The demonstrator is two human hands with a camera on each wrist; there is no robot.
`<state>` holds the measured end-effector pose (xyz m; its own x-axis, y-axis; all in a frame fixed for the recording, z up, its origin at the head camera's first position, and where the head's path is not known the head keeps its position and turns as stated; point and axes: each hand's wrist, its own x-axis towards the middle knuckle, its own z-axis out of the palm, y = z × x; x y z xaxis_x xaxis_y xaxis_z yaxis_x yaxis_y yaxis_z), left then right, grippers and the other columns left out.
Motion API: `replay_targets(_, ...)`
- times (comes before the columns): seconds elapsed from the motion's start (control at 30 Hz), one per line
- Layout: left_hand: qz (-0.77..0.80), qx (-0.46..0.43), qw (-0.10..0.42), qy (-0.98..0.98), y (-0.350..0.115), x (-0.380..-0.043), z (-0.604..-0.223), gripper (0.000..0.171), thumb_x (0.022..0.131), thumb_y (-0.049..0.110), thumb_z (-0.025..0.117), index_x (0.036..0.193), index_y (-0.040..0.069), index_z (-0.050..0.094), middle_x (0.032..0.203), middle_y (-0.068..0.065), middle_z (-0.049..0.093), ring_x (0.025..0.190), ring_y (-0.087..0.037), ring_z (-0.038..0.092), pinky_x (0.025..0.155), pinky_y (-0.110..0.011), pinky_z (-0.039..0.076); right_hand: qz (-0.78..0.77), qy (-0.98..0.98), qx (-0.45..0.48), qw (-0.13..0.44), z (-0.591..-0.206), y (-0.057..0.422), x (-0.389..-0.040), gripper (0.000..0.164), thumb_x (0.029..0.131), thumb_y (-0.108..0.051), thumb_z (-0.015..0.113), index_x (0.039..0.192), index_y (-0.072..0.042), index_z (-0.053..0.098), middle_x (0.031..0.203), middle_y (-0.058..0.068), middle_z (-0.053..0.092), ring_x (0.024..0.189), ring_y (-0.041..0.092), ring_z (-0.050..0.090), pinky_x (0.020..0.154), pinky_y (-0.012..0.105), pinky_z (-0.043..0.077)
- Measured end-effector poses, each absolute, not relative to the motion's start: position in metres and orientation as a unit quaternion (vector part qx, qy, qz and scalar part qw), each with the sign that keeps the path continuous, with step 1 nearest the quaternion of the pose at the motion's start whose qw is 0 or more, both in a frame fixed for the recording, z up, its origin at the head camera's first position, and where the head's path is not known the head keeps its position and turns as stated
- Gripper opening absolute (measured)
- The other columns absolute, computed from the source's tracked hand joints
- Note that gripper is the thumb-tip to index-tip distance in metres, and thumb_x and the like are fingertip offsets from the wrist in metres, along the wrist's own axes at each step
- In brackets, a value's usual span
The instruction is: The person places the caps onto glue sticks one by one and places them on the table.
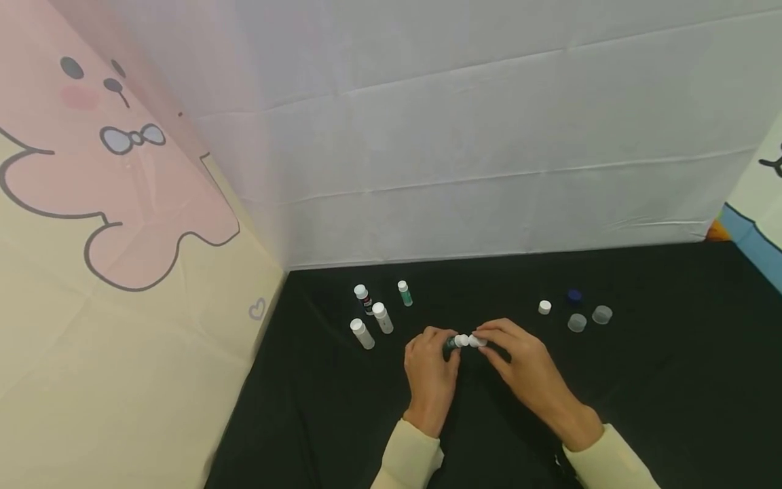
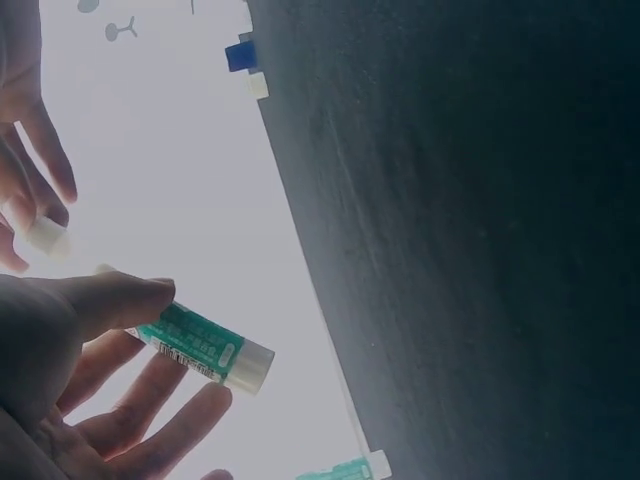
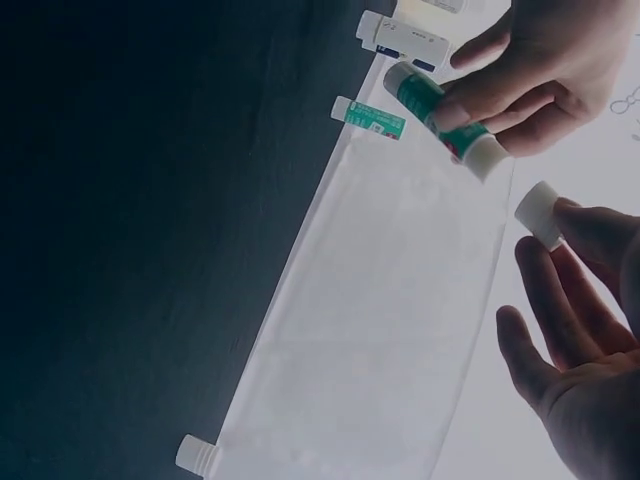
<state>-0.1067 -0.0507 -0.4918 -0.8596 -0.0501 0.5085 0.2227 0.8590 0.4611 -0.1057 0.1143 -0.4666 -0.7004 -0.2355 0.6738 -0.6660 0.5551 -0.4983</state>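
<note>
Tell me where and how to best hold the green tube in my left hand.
I'd grip the green tube round its labelled middle, coming from the left with the left hand, thumb opposite fingers. Its slim, straight barrel should suit a pinch, and one white end faces the white cap in the right hand, so leave that end uncovered.

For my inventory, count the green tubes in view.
2: the held green tube in the left hand; the other green tube on the black cloth, near its far edge.
</note>
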Motion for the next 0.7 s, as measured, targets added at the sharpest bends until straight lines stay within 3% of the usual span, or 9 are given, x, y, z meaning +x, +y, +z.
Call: replay_targets(0.7, -0.233, -0.108, 0.283, -0.924, -0.045, -0.103, -0.487, 0.026, 0.074, 0.009, 0.097, 0.094, 0.016, 0.083, 0.091, 0.004, 0.073, 0.088, -0.013, 0.07, 0.095, -0.043, 0.056, 0.396, -0.833, 0.277, 0.267, -0.478, 0.114, -0.107, 0.043, 0.068, 0.017, 0.09, 0.103, -0.003, 0.077, 0.107, 0.004, 0.072, 0.093, 0.02, 0.072, 0.09, 0.008, 0.048)
